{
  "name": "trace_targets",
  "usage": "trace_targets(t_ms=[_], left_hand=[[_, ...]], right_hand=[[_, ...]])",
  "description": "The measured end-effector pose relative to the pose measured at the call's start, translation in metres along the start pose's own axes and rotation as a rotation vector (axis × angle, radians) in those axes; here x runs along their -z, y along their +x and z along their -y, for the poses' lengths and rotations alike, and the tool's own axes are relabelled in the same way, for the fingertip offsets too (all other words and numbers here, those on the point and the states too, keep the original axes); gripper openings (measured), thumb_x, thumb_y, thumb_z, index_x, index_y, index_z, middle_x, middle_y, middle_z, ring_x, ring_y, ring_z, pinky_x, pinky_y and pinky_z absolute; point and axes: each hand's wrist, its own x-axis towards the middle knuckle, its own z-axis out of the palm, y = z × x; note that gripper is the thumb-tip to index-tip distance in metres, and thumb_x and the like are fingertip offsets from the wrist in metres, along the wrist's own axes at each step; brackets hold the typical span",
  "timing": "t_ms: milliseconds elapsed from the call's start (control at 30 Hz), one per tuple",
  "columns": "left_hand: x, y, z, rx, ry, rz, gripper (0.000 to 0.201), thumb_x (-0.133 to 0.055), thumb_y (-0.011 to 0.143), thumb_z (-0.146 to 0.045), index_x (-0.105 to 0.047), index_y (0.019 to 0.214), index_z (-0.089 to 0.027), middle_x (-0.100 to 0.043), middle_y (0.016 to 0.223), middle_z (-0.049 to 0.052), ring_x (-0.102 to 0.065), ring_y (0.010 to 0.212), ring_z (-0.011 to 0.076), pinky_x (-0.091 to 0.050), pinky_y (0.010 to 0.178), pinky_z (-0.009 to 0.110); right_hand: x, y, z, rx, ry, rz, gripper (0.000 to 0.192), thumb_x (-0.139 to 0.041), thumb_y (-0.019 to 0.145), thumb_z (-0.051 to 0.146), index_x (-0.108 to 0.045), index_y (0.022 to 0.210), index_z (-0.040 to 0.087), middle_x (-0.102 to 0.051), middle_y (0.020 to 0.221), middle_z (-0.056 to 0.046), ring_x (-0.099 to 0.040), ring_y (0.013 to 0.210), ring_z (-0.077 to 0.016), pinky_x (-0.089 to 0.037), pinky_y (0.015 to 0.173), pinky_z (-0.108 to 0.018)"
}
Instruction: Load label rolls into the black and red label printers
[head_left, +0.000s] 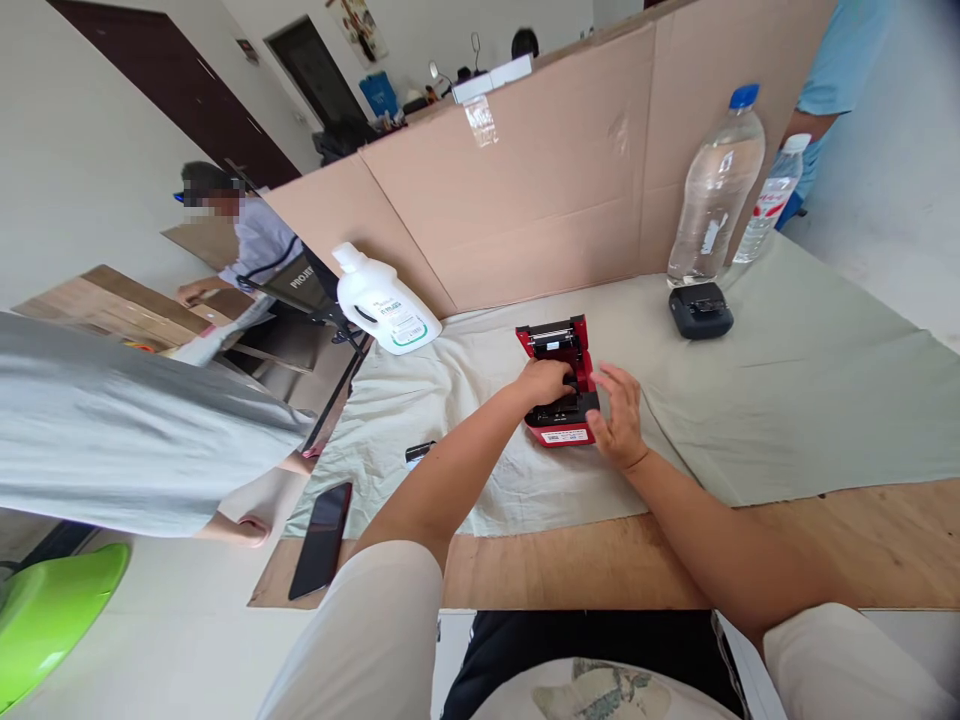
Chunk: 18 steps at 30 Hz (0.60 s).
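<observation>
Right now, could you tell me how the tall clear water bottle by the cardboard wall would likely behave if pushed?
The water bottle stands tall and narrow, so it would probably tip rather than slide. It looks nearly full, so likely heavy. Once down, its round body would probably roll on the cloth.

A small red printer (559,385) with a black interior sat on the pale cloth near the table's middle, its lid tilted open, a white label facing the person.
</observation>
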Motion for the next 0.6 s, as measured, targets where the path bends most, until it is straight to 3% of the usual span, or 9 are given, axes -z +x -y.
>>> trace_targets(t_ms=[67,167,267,333,367,467,600], left_hand=[[0.0,-0.006,0.0,-0.02,-0.091,-0.077,0.032,-0.054,0.088,-0.029,-0.068,0.115,-0.02,-0.071,0.121,0.007,-0.065,0.111,0.0243,-0.049,0.098,0.035],[0.0,-0.02,0.002,-0.019,-0.223,-0.274,0.032,-0.046,0.086,-0.013,-0.071,0.105,-0.021,-0.073,0.111,0.005,-0.066,0.103,0.0205,-0.05,0.093,0.032],[0.0,-0.03,0.011,-0.015,-0.312,-0.661,0.032,-0.041,0.089,-0.014,-0.07,0.103,-0.02,-0.07,0.109,0.007,-0.063,0.107,0.0214,-0.048,0.099,0.036],[-0.002,-0.03,0.021,-0.029,-0.356,-0.893,0.033,-0.042,0.095,-0.026,-0.064,0.117,-0.018,-0.063,0.123,0.012,-0.055,0.121,0.0249,-0.042,0.108,0.042],[-0.004,-0.029,0.026,-0.042,-0.378,-0.948,0.038,-0.042,0.097,-0.035,-0.059,0.126,-0.017,-0.059,0.131,0.014,-0.05,0.128,0.0265,-0.038,0.111,0.044],[-0.017,-0.031,0.034,-0.101,-0.463,-0.941,0.059,-0.03,0.099,-0.056,-0.048,0.138,-0.017,-0.052,0.139,0.017,-0.045,0.134,0.027,-0.034,0.113,0.045],[-0.045,-0.054,0.023,-0.131,-0.518,-0.985,0.065,-0.017,0.1,-0.057,-0.049,0.137,-0.014,-0.062,0.115,0.015,-0.057,0.112,0.0239,-0.042,0.102,0.042]], right_hand=[[0.004,0.001,0.01,0.118,-0.053,0.122,0.043,-0.055,0.084,0.058,-0.066,0.109,0.025,-0.064,0.128,-0.01,-0.049,0.129,-0.0332,-0.039,0.109,-0.055],[0.005,0.002,0.016,0.096,-0.104,0.228,0.027,-0.067,0.077,0.052,-0.07,0.089,0.028,-0.069,0.116,-0.006,-0.052,0.125,-0.035,-0.039,0.107,-0.056],[0.004,0.002,0.016,0.05,-0.091,0.235,0.026,-0.071,0.074,0.051,-0.069,0.085,0.028,-0.067,0.12,-0.007,-0.05,0.127,-0.0362,-0.037,0.109,-0.058],[0.003,0.001,0.016,0.049,-0.087,0.226,0.027,-0.072,0.074,0.051,-0.069,0.086,0.027,-0.063,0.126,-0.008,-0.048,0.129,-0.0364,-0.036,0.11,-0.058],[0.004,0.001,0.016,0.053,-0.094,0.22,0.028,-0.072,0.073,0.051,-0.069,0.086,0.027,-0.061,0.129,-0.008,-0.047,0.131,-0.0366,-0.036,0.111,-0.058],[0.005,0.001,0.018,0.068,-0.14,0.198,0.03,-0.073,0.072,0.052,-0.069,0.087,0.027,-0.055,0.139,-0.008,-0.042,0.136,-0.0377,-0.036,0.112,-0.058],[0.004,0.001,0.018,0.116,-0.17,0.169,0.032,-0.073,0.073,0.053,-0.069,0.089,0.026,-0.05,0.146,-0.008,-0.038,0.14,-0.0383,-0.035,0.113,-0.057]])
